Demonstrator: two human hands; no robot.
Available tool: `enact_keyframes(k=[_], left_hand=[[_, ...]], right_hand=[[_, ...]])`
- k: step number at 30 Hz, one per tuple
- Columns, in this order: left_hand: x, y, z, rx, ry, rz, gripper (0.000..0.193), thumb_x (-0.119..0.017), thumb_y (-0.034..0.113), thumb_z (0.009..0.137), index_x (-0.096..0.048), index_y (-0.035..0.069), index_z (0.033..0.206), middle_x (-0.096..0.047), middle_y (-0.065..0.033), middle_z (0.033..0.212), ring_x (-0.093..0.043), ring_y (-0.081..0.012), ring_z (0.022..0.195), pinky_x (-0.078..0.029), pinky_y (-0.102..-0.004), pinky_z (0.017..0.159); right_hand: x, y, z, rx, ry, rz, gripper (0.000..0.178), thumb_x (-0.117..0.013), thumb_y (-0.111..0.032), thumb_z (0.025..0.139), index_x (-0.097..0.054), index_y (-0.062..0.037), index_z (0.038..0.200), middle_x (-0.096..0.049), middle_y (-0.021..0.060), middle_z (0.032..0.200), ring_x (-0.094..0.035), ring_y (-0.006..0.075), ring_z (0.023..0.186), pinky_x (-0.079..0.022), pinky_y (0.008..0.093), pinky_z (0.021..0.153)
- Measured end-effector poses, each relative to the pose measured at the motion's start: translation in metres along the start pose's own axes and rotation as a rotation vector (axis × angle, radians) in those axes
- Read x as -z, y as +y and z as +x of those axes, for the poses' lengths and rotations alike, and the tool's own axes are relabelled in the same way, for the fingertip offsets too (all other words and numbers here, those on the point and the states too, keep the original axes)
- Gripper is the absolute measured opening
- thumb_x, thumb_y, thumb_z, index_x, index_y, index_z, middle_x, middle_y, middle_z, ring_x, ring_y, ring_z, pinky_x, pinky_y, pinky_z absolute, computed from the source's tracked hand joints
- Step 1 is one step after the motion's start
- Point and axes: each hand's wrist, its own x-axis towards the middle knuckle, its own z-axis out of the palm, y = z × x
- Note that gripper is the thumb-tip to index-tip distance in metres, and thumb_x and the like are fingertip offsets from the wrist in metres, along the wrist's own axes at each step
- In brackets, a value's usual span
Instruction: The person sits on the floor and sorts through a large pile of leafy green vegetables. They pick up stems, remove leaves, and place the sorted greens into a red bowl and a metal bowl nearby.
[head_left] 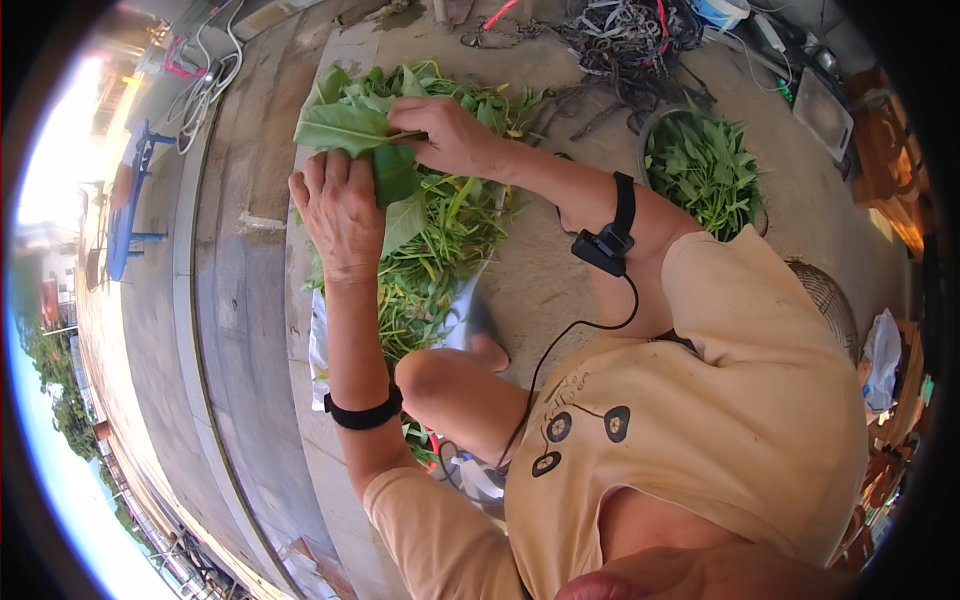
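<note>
Broad green leaves (343, 129) on short stems are held between my two hands above a heap of cut greens. My left hand (342, 210) has its fingers curled against the leaves from the near side, its back facing up. With thumb and fingers pinched, my right hand (450, 135) grips the leaves near their stem end. One darker leaf (396, 173) hangs down between the hands. Below them lies the loose heap of long-stemmed greens (430, 240), some of it yellowing, on a pale sheet (462, 310). My left fingertips are partly hidden by the leaves.
A round basin (655, 135) full of leafy greens stands to the right. Behind it lies a tangle of dark straps (630, 40). A blue plastic stool (130, 205) is far left, near a coiled pale hose (208, 95). A black cable (560, 350) runs from my right arm band.
</note>
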Motion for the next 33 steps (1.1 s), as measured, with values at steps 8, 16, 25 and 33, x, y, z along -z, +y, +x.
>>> enact_keyframes(k=[8, 16, 25, 33], left_hand=[[-0.006, -0.019, -0.03, 0.147, -0.056, -0.018, 0.028, -0.069, 0.016, 0.069, -0.065, 0.006, 0.095, -0.063, -0.0112, 0.095, -0.054, -0.0347, 0.101, -0.039, -0.0457, 0.087], [-0.023, -0.034, -0.036, 0.978, 0.153, -1.027, 0.026, -0.053, 0.013, 0.087, -0.065, -0.002, 0.104, -0.065, -0.0109, 0.094, -0.063, -0.0214, 0.08, -0.053, -0.0357, 0.069], [-0.063, -0.086, -0.056, 1.269, 0.207, -1.28, 0.023, -0.054, 0.015, 0.088, -0.066, 0.003, 0.104, -0.064, -0.0058, 0.087, -0.061, -0.0208, 0.079, -0.051, -0.0411, 0.073], [-0.088, -0.146, -0.111, 1.702, 0.369, -1.462, 0.023, -0.054, 0.016, 0.089, -0.066, 0.006, 0.107, -0.063, -0.0036, 0.085, -0.061, -0.0207, 0.081, -0.049, -0.0445, 0.079]], right_hand=[[-0.015, -0.008, 0.001, 0.156, -0.17, -0.124, 0.019, -0.064, -0.004, 0.072, -0.064, -0.0048, 0.092, -0.058, 0.0071, 0.088, -0.063, 0.0265, 0.082, -0.052, 0.036, 0.069], [-0.035, -0.038, 0.026, 0.214, -0.105, -0.382, 0.015, -0.057, -0.015, 0.08, -0.059, -0.0029, 0.071, -0.058, 0.0125, 0.089, -0.063, 0.028, 0.085, -0.055, 0.0381, 0.068], [0.067, -0.067, 0.03, 0.14, 0.097, -0.541, 0.018, -0.057, -0.013, 0.08, -0.064, 0.0007, 0.071, -0.06, 0.0159, 0.091, -0.064, 0.0308, 0.085, -0.056, 0.041, 0.067], [0.305, 0.035, -0.057, -0.579, 0.418, -0.425, 0.039, -0.069, -0.041, 0.078, -0.073, -0.0098, 0.102, -0.069, 0.0181, 0.087, -0.067, 0.0301, 0.082, -0.051, 0.0368, 0.079]])
